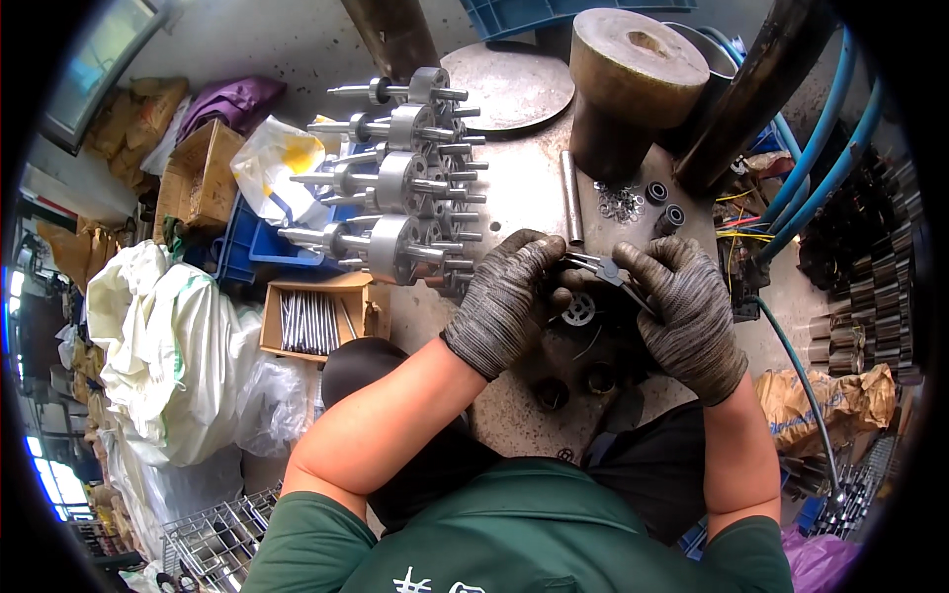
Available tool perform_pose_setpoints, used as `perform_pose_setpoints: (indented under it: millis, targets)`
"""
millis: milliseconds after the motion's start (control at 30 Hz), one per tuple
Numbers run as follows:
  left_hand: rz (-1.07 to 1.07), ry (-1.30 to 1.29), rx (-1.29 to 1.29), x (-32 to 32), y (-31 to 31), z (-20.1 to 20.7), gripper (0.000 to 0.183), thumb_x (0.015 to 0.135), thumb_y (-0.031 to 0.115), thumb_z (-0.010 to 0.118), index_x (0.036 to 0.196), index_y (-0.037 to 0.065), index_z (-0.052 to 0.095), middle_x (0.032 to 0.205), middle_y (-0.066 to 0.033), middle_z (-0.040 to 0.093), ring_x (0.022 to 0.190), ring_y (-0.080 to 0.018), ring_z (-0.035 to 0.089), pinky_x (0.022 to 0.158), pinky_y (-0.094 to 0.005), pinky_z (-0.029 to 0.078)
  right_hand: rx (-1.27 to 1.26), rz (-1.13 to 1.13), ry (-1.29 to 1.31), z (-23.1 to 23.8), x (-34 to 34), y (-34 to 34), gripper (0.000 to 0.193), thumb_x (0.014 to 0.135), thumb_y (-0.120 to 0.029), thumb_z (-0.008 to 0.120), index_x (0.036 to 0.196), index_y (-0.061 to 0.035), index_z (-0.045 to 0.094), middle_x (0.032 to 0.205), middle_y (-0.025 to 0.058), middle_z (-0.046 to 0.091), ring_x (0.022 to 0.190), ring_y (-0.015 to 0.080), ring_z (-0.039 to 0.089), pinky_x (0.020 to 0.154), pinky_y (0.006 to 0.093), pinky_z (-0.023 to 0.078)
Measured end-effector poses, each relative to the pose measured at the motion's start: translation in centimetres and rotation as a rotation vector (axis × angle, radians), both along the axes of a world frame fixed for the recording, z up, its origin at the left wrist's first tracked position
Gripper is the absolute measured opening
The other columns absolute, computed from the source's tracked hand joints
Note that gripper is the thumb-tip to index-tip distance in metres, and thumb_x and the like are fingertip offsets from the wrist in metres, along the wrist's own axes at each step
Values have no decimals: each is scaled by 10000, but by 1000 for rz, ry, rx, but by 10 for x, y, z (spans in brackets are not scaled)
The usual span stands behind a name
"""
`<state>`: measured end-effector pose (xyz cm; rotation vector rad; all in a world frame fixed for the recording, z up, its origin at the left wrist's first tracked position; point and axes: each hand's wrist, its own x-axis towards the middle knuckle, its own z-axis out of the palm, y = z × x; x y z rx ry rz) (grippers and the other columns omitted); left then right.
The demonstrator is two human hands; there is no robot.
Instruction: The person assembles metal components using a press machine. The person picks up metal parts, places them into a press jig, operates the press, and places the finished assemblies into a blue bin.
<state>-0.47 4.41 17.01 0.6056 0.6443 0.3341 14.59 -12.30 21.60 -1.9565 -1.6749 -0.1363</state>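
Note:
My right hand (pixel 692 321), in a grey knit work glove, is closed round the handles of small pliers (pixel 611 271). The thin jaws of these pliers point left, toward my left hand (pixel 506 301). That hand wears the same kind of glove; its fingers are curled and pinched by the plier tips, and what they hold is hidden. Below and between the hands is a round metal part with holes (pixel 579 310), partly in shadow. Just beyond the hands lie a steel rod (pixel 571 198), a heap of small metal rings (pixel 621 204) and small bearings (pixel 669 219).
Several shafts with thick metal discs (pixel 393 247) stand in rows at the left. A cardboard box of metal pins (pixel 310 321) sits nearer me. A heavy flanged metal block (pixel 633 59) rises at the back, beside a round plate (pixel 509 87). Blue hoses (pixel 825 128) run at the right.

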Motion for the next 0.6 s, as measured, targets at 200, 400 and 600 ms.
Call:
perform_pose_setpoints:
  millis: [200,400,600]
  targets:
    - [-88,63,136,-6,-2,8,197,1031,294,652,1109,120,604,861,-57,688,667,-148,629,540,-281,492,-22,10,-56,0,1,0,678,667,21,707,1322,-153,717,1018,148,664,911,390,644,817,488,532]
    - [51,-129,-184,-10,-19,11,285,1001,220,663,1211,48,578,1060,-134,688,906,-231,705,790,-370,604,0,-29,1135,-36,-18,4,629,797,44,686,1416,-40,609,999,65,665,912,214,678,830,323,568]
    - [-56,-293,-110,-26,-69,16,362,960,-27,589,1305,23,488,1240,-225,607,1081,-290,690,876,-384,641,-248,153,1323,-123,-44,4,448,921,72,645,1356,0,564,1116,49,677,1042,126,684,890,220,566]
